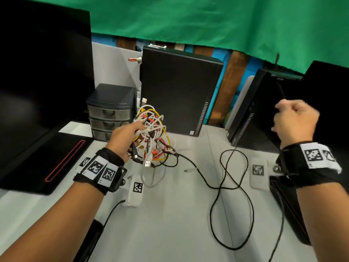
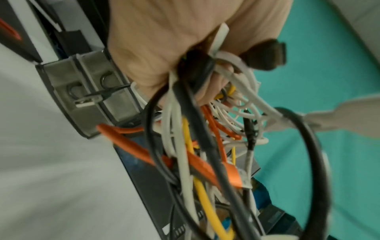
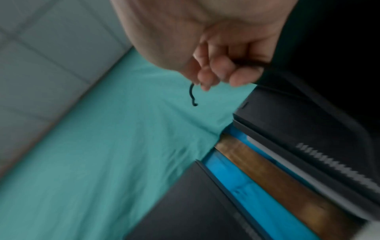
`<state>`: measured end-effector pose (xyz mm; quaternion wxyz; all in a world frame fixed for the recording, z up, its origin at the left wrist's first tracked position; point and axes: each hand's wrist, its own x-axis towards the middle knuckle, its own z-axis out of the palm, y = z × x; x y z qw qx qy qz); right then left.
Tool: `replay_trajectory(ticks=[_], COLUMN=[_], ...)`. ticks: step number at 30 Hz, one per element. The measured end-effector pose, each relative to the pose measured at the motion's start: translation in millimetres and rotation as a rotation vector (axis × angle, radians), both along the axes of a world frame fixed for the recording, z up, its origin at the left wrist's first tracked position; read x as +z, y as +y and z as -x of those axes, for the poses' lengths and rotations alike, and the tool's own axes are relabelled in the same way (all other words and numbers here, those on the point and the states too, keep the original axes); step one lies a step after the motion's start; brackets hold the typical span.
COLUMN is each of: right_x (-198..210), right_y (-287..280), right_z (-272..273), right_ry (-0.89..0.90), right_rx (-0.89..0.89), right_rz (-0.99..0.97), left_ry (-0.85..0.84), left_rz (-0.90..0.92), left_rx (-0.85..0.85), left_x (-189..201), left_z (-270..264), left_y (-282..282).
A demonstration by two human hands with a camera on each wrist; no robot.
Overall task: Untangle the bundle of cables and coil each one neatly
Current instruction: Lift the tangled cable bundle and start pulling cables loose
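**One black lead half out, rest of the knot still a mess**

Head view: the left hand (image 1: pixel 125 138), left of centre, has its fingers curled into the tangled bundle of white, yellow, red and black cables (image 1: pixel 153 135) and holds it up off the pale grey worktop (image 1: pixel 170 224). My guess is it's kept raised so the loose ends hang free. The right hand (image 1: pixel 294 120), at the right edge, is closed in a fist on a thin black cable (image 1: pixel 233 188), which trails from the bundle in loose loops across the worktop at lower centre. Looks like it's held well apart from the bundle to draw that one lead out. Behind the bundle stand an upright black computer case (image 1: pixel 179 89) and a small dark grey three-drawer organiser (image 1: pixel 111 110). The only markings are square black-and-white coded tags on the wristbands and on small white blocks; no readable words.

Left wrist view: blurry, but the grip is tight around a fistful of strands, and a dark plug (image 2: pixel 265 55) sticks out at upper right.

Right wrist view: the fingers (image 3: pixel 224 69) pinch the black cable, whose short curly tip pokes out below. No labels visible.
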<state>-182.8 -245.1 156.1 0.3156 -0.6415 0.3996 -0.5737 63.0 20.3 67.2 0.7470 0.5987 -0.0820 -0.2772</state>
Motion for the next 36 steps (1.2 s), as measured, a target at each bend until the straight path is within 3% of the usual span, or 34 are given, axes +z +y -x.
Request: replay_trajectory(ticks=[5, 7, 9, 11, 13, 16, 19, 22, 24, 30, 33, 36], right_x=[-73.8, -93.7, -98.8, -96.1, -94.2, -89.0, -86.2, -83.7, -84.2, -92.7, -99.3, -107.0], right_y=[13.1, 38.8, 74.0, 103.5, 114.1, 111.4, 84.3, 41.4, 22.3, 24.8, 40.0, 68.7], right_z=[-3.1, -8.9, -16.9, -22.1, -22.2, -15.2, -1.5, 21.3, 33.7, 29.2, 31.0, 39.4], right_ry=[0.682, 0.836, 0.787, 0.642, 0.504, 0.414, 0.342, 0.109, 0.026, 0.374, 0.387, 0.457], right_rx=[0.138, 0.188, 0.401, 0.733, 0.911, 0.827, 0.55, 0.2, 0.096, 0.197, 0.223, 0.341], right_rz=[-0.154, -0.106, -0.042, -0.156, -0.282, -0.243, -0.185, -0.246, -0.282, -0.351, -0.376, -0.252], left_ry=[0.034, 0.062, 0.08, 0.096, 0.103, 0.097, 0.1, 0.071, 0.049, 0.027, 0.01, 0.013], left_rz=[0.218, 0.225, 0.241, 0.266, 0.284, 0.265, 0.286, 0.341, 0.351, 0.322, 0.206, 0.08], left_rx=[-0.214, -0.232, -0.247, -0.282, -0.291, -0.241, -0.212, -0.198, -0.17, -0.137, -0.163, -0.198], left_x=[11.0, 13.2, 16.1, 18.7, 21.0, 23.7, 22.8, 25.1, 26.1, 21.2, 14.1, 7.1], left_z=[4.7, 6.9, 11.6, 16.4, 20.1, 19.7, 12.7, -0.3, -9.7, -17.5, -6.7, 6.0], left_y=[0.9, 2.9, 4.2, 3.3, 3.0, 6.5, 9.1, 19.5, 27.1, 23.7, 11.3, -1.2])
